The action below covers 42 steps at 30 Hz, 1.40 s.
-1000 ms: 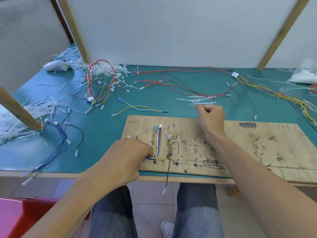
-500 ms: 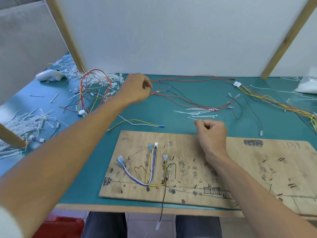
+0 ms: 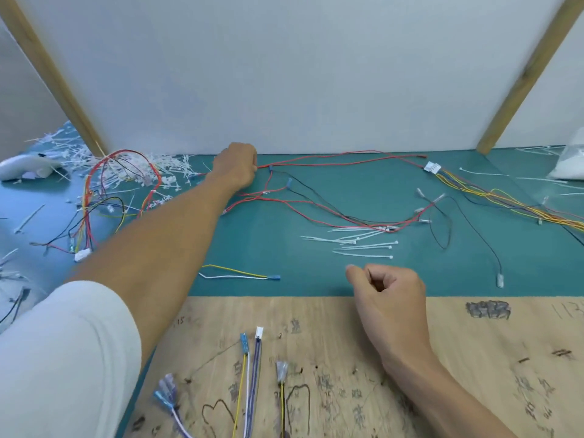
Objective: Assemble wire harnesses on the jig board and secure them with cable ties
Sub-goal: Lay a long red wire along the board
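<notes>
The wooden jig board lies at the near edge of the teal mat. Yellow, white, purple and black wires with blue and white terminals are routed on its left part. My left hand reaches to the back of the mat and is closed on the end of a long red wire that runs right along the wall. My right hand rests as a loose fist on the board's far edge, with nothing visible in it. Several loose white cable ties lie just beyond it.
A tangled red, yellow and black harness and a heap of cut tie ends lie at back left. A multicolour harness with a white connector runs off right. A yellow-white wire and a black wire lie loose.
My left hand left the board, went up and back across the mat, and closed on the red wire near the wall. My head moved forward. The right hand stayed on the board edge.
</notes>
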### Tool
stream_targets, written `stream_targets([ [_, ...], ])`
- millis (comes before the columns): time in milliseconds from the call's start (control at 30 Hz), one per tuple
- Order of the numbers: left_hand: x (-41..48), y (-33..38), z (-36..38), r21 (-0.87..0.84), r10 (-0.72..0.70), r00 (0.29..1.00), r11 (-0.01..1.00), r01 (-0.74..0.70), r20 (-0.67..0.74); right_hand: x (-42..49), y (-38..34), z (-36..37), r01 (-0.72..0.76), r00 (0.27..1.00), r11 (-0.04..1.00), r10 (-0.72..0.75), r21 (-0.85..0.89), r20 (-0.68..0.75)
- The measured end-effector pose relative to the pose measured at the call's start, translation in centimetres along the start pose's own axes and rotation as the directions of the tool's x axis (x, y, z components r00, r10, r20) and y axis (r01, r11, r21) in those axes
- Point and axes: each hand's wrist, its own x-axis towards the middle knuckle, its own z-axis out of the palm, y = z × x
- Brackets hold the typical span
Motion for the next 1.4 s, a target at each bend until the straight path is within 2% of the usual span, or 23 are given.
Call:
stream_targets([
  [67, 0.1, -0.3, 0.0, 0.051, 0.061, 0.998, 0.997, -0.06, -0.017, 0.0, -0.1, 0.1, 0.005, 1.0, 1.0, -0.005, -0.012, 0.011],
  [167, -0.3, 0.0, -1.3, 0.049, 0.126, 0.971, 0.992, -0.119, -0.201, 0.0, -0.4, 0.0, 0.01, 1.0, 1.0, -0.01, -0.006, 0.02],
  [233, -1.1, 0.6, -3.1, -0.019, 0.151, 0.937, 0.986, -0.165, -0.316, 0.0, -0.6, 0.0, 0.017, 1.0, 1.0, -0.017, -0.006, 0.022],
  [300, -2.3, 1.6, -5.2, -0.089, 0.221, 0.9, 0.958, -0.273, -0.375, -0.1, -0.7, 0.0, 0.012, 1.0, 1.0, -0.011, -0.01, 0.022],
  [400, -5.5, 3.9, -8.2, -0.269, 0.294, 0.814, 0.841, -0.469, -0.5, -0.2, -0.7, -0.2, -0.006, 1.0, 1.0, 0.006, 0.004, 0.023],
  [467, -8.5, 5.5, -10.0, -0.357, 0.302, 0.773, 0.753, -0.553, -0.558, -0.2, -0.9, -0.2, -0.015, 0.999, 1.0, 0.014, 0.026, 0.037],
  [567, -13.6, 7.5, -12.4, -0.433, 0.312, 0.754, 0.666, -0.607, -0.578, -0.2, -1.2, -0.2, -0.048, 0.998, 0.997, 0.046, 0.058, 0.039],
  [667, -19.4, 8.7, -14.1, -0.49, 0.29, 0.744, 0.602, -0.63, -0.602, -0.2, -1.3, -0.4, -0.093, 0.996, 0.99, 0.091, 0.105, 0.021],
  [767, -25.3, 9.1, -14.5, -0.544, 0.198, 0.749, 0.574, -0.612, -0.632, -0.1, -1.5, -0.6, -0.188, 0.982, 0.948, 0.178, 0.257, 0.063],
  [867, -30.7, 9.3, -14.1, -0.559, 0.216, 0.756, 0.556, -0.616, -0.618, 0.1, -1.7, -1.1, -0.269, 0.963, 0.858, 0.239, 0.437, 0.123],
  [967, -34.5, 8.8, -13.7, -0.498, 0.351, 0.753, 0.584, -0.641, -0.557, 0.3, -2.2, -2.3, -0.346, 0.938, 0.752, 0.285, 0.561, 0.196],
  [1067, -36.9, 7.4, -13.0, -0.435, 0.467, 0.766, 0.636, -0.638, -0.441, 1.2, -2.4, -4.1, -0.425, 0.904, 0.561, 0.296, 0.71, 0.307],
  [1100, -37.5, 6.8, -12.7, -0.409, 0.5, 0.764, 0.649, -0.642, -0.407, 1.7, -2.6, -4.5, -0.431, 0.901, 0.533, 0.294, 0.728, 0.319],
  [1200, -39.2, 4.9, -12.4, -0.336, 0.561, 0.749, 0.671, -0.661, -0.353, 3.0, -3.5, -5.2, -0.374, 0.928, 0.65, 0.269, 0.661, 0.259],
  [1267, -40.3, 3.6, -12.3, -0.374, 0.518, 0.801, 0.709, -0.598, -0.3, 3.7, -5.1, -5.7, -0.31, 0.949, 0.702, 0.194, 0.641, 0.247],
  [1333, -41.3, 2.1, -12.2, -0.416, 0.438, 0.873, 0.768, -0.487, -0.213, 3.8, -7.2, -6.6, -0.25, 0.96, 0.712, 0.096, 0.656, 0.262],
  [1400, -42.1, 0.4, -11.9, -0.438, 0.371, 0.917, 0.806, -0.398, -0.149, 3.1, -9.2, -7.6, -0.198, 0.962, 0.712, 0.009, 0.673, 0.274],
])
